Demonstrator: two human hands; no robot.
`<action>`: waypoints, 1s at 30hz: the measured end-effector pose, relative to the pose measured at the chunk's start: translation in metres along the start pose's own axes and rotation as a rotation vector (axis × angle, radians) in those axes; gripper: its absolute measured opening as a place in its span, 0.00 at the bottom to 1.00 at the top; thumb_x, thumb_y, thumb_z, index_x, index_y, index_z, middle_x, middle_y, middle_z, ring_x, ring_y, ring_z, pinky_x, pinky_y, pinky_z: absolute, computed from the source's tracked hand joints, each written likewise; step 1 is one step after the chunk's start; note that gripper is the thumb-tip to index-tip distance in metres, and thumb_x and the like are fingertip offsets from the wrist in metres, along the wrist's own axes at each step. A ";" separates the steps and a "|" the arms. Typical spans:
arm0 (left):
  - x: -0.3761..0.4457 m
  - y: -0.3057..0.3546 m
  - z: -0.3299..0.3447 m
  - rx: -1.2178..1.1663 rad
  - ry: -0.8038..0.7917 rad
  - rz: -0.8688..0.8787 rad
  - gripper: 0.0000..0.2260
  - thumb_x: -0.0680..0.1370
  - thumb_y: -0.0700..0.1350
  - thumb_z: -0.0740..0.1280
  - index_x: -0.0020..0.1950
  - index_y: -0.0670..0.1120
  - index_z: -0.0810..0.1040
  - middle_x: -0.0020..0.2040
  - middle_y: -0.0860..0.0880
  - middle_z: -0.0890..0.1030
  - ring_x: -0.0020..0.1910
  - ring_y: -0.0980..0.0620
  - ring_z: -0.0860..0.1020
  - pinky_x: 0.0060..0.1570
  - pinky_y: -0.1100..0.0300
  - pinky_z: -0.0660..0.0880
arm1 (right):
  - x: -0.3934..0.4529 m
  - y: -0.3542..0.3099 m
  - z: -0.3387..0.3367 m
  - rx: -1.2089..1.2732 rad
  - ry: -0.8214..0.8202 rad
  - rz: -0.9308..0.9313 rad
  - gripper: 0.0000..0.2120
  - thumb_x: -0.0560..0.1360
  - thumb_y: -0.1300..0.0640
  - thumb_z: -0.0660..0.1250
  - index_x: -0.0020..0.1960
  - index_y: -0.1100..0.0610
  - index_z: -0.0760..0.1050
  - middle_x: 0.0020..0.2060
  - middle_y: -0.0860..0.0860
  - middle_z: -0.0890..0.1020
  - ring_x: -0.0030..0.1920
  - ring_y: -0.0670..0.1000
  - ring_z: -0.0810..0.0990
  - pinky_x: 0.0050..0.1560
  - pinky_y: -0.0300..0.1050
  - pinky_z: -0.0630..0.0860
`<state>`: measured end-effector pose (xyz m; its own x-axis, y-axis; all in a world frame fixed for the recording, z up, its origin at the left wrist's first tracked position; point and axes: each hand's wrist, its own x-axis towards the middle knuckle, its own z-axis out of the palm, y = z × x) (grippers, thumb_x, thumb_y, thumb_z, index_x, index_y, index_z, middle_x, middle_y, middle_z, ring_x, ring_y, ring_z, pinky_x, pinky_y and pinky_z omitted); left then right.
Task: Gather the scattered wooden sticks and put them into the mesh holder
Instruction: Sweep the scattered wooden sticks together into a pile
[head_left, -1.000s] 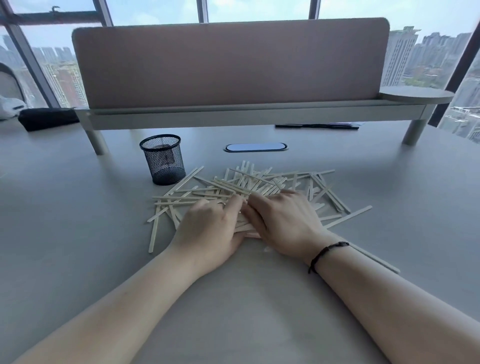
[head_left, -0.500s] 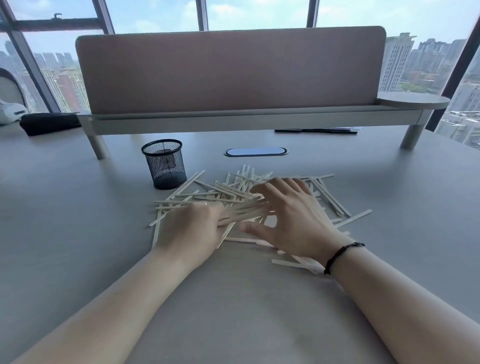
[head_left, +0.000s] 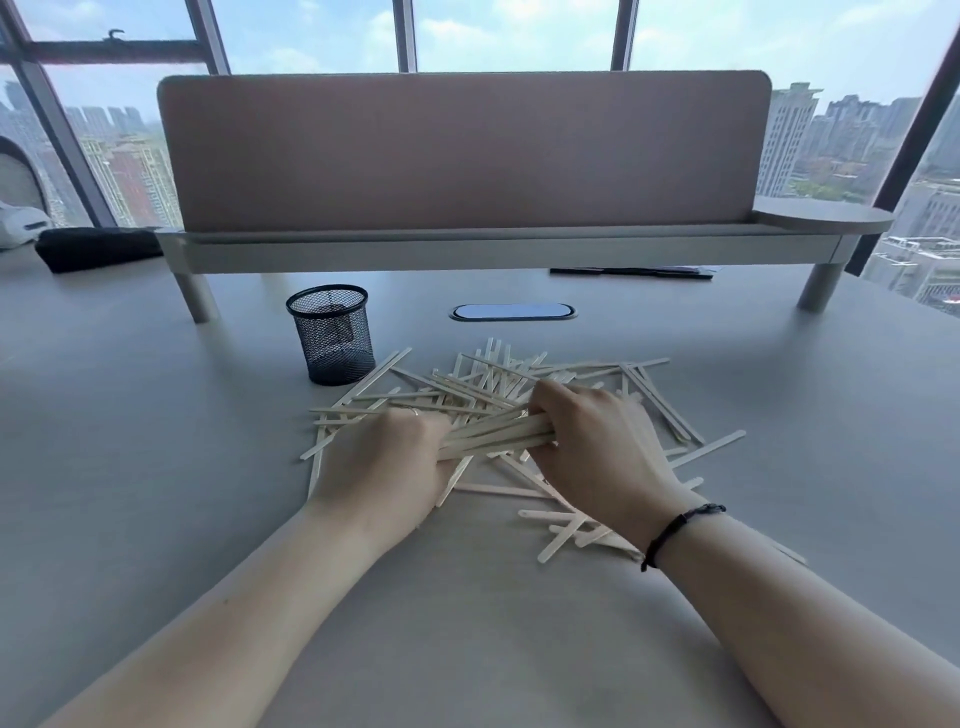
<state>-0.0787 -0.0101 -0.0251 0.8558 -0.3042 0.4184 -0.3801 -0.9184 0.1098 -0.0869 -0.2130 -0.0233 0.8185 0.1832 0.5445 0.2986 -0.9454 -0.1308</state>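
Observation:
Several pale wooden sticks (head_left: 524, 374) lie scattered in a loose heap on the grey desk. A bundle of sticks (head_left: 493, 436) runs between my two hands. My left hand (head_left: 384, 462) grips its left end with curled fingers. My right hand (head_left: 597, 441) closes round its right end, the fingers wrapped over the sticks. The black mesh holder (head_left: 332, 335) stands upright behind and left of the heap, about a hand's width beyond my left hand. More sticks (head_left: 566, 530) lie near my right wrist.
A raised shelf with a pink divider panel (head_left: 462, 156) spans the back of the desk (head_left: 130, 467). An oval cable port (head_left: 514, 312) sits behind the heap. A black pouch (head_left: 93, 249) lies far left, dark pens (head_left: 628, 272) under the shelf at right.
My right hand, spread open over the heap half a second ago, has curled round the bundle. The left hand keeps its hold on the sticks' left end.

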 end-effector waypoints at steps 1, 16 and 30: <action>0.000 0.002 -0.001 0.025 -0.008 0.006 0.09 0.75 0.48 0.67 0.38 0.48 0.69 0.38 0.47 0.81 0.42 0.39 0.80 0.33 0.55 0.64 | 0.000 -0.003 0.001 0.000 0.002 -0.008 0.08 0.67 0.58 0.67 0.45 0.53 0.73 0.34 0.51 0.81 0.33 0.62 0.78 0.28 0.45 0.69; -0.004 0.017 -0.010 0.087 -0.002 0.073 0.05 0.78 0.52 0.62 0.44 0.52 0.72 0.41 0.47 0.83 0.44 0.40 0.82 0.36 0.55 0.63 | -0.012 -0.037 -0.001 0.178 0.056 -0.037 0.22 0.65 0.51 0.70 0.58 0.49 0.74 0.52 0.48 0.74 0.52 0.53 0.71 0.53 0.46 0.69; -0.003 0.005 -0.016 -0.285 0.182 0.061 0.11 0.72 0.51 0.63 0.34 0.56 0.62 0.26 0.51 0.70 0.29 0.45 0.73 0.27 0.58 0.63 | -0.017 -0.052 -0.020 0.611 -0.040 -0.129 0.35 0.77 0.34 0.58 0.77 0.50 0.57 0.68 0.46 0.69 0.69 0.45 0.69 0.66 0.46 0.70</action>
<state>-0.0884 -0.0102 -0.0115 0.7613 -0.2830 0.5833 -0.5338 -0.7843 0.3161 -0.1264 -0.1726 -0.0093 0.7716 0.3067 0.5573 0.6131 -0.5921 -0.5229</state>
